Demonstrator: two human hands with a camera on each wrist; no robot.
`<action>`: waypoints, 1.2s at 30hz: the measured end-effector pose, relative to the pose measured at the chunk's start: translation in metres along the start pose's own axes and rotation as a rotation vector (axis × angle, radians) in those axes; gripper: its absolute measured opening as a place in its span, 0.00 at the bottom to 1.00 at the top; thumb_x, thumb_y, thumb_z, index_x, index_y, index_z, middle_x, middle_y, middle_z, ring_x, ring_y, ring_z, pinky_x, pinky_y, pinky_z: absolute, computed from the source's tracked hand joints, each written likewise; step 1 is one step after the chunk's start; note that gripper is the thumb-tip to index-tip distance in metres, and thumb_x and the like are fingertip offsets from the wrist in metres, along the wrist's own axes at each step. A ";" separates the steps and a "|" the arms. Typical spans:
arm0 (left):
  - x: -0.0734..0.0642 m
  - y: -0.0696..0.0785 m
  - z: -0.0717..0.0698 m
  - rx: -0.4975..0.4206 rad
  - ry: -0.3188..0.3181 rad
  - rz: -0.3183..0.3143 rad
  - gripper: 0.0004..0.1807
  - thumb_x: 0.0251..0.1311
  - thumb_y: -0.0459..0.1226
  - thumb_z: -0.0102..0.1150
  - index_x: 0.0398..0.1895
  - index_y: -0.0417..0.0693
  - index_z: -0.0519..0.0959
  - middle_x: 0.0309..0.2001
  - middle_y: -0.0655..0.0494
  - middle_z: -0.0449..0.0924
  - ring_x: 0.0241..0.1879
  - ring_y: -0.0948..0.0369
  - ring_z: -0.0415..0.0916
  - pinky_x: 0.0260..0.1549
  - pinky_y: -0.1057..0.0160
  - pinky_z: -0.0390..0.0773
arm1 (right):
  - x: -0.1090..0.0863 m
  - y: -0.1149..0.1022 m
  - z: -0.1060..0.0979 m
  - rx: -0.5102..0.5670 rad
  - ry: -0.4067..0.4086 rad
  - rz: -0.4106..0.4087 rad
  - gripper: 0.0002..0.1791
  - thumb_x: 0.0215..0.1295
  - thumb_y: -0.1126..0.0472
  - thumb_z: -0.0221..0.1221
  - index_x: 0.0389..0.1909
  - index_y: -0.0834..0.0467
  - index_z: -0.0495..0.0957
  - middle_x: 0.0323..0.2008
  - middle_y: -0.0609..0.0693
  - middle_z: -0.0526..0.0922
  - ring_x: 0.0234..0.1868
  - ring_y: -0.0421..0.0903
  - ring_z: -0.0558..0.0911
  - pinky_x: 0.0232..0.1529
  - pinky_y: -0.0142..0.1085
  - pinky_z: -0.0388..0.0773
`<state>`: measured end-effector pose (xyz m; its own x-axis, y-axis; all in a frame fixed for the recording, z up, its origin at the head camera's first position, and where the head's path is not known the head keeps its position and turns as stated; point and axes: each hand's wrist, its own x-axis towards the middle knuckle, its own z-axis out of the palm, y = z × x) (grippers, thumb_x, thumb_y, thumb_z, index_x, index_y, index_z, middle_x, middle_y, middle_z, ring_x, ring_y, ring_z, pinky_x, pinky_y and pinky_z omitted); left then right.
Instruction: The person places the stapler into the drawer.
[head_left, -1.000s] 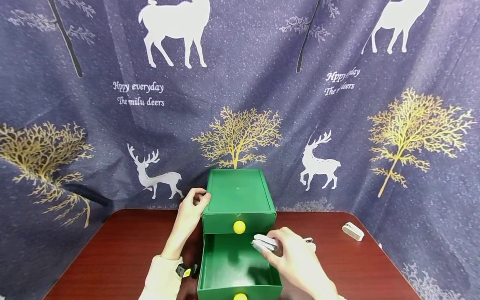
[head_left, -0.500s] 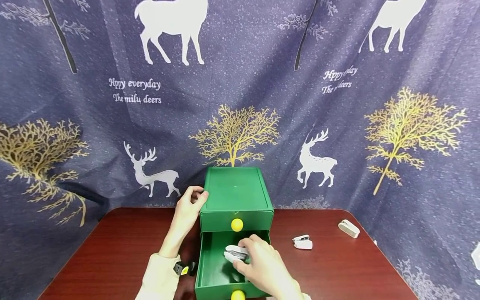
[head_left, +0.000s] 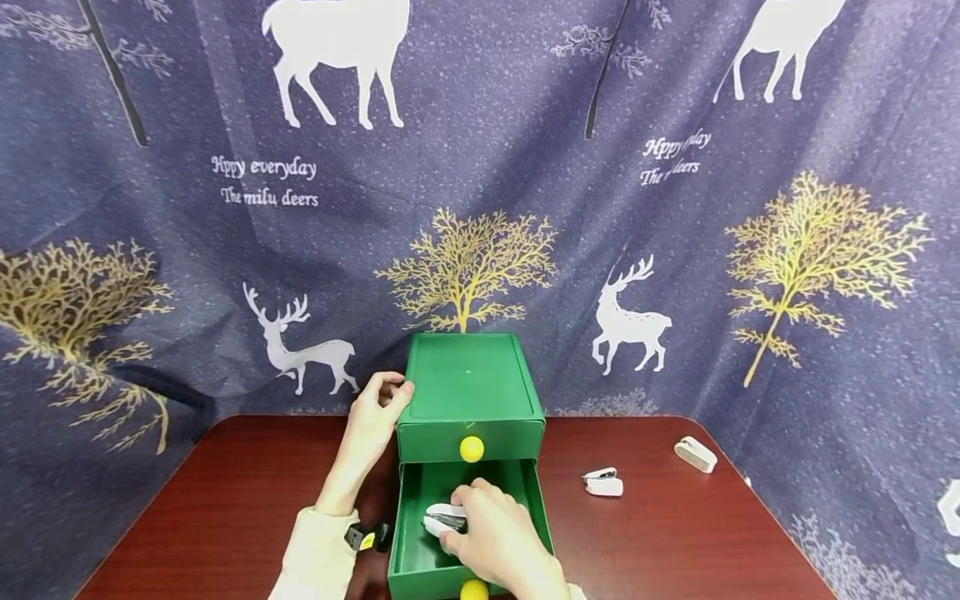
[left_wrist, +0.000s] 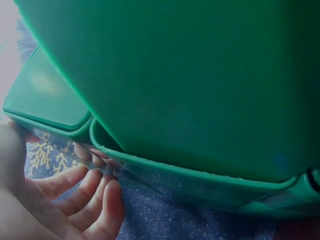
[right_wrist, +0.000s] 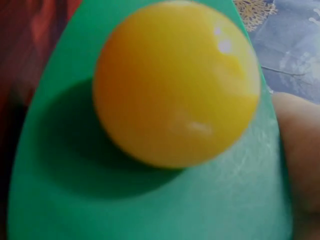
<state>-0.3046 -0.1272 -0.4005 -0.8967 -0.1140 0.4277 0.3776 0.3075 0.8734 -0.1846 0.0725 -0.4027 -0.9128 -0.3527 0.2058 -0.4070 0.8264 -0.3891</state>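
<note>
In the head view, a green two-drawer box (head_left: 472,379) stands on the table, its lower drawer (head_left: 420,560) pulled out and its upper drawer in. My right hand (head_left: 495,529) reaches into the lower drawer and grips a small white stapler (head_left: 444,512), low over the drawer floor; whether the stapler touches the floor I cannot tell. My left hand (head_left: 375,412) touches the box's upper left edge. The left wrist view shows its loosely bent fingers (left_wrist: 112,205) beside the box wall. A yellow ball knob (right_wrist: 177,85) on the drawer front fills the right wrist view.
To the right of the box, a second white stapler (head_left: 603,483) lies on the red-brown table (head_left: 645,542). Farther right is another white stapler-like object (head_left: 696,455) near the table edge. A dark cloth with deer and trees (head_left: 480,167) hangs behind.
My right hand has moved left and down into the lower drawer with the stapler, uncovering the second stapler on the table. My left hand has kept its place on the box.
</note>
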 end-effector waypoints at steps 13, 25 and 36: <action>-0.001 0.001 0.000 -0.006 -0.011 -0.007 0.14 0.67 0.44 0.60 0.50 0.47 0.77 0.35 0.52 0.74 0.30 0.57 0.70 0.24 0.66 0.73 | 0.016 -0.008 0.007 -0.089 -0.089 0.022 0.14 0.48 0.54 0.73 0.25 0.49 0.75 0.23 0.40 0.70 0.23 0.41 0.69 0.22 0.37 0.68; 0.000 0.000 0.000 -0.002 -0.005 0.004 0.14 0.66 0.44 0.60 0.50 0.47 0.77 0.36 0.52 0.74 0.30 0.57 0.71 0.24 0.66 0.73 | 0.020 -0.010 0.014 -0.106 -0.059 0.045 0.16 0.45 0.52 0.75 0.28 0.49 0.76 0.23 0.40 0.72 0.23 0.41 0.71 0.22 0.39 0.69; 0.000 0.002 -0.001 0.000 -0.010 -0.002 0.15 0.66 0.45 0.60 0.50 0.47 0.77 0.36 0.52 0.74 0.32 0.57 0.71 0.25 0.66 0.73 | 0.016 -0.009 0.014 -0.099 -0.003 0.051 0.22 0.43 0.42 0.75 0.33 0.49 0.79 0.24 0.40 0.73 0.24 0.43 0.73 0.21 0.40 0.68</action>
<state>-0.3034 -0.1273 -0.3985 -0.8999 -0.1050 0.4232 0.3754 0.3073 0.8744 -0.1961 0.0530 -0.4082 -0.9325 -0.3101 0.1851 -0.3547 0.8828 -0.3080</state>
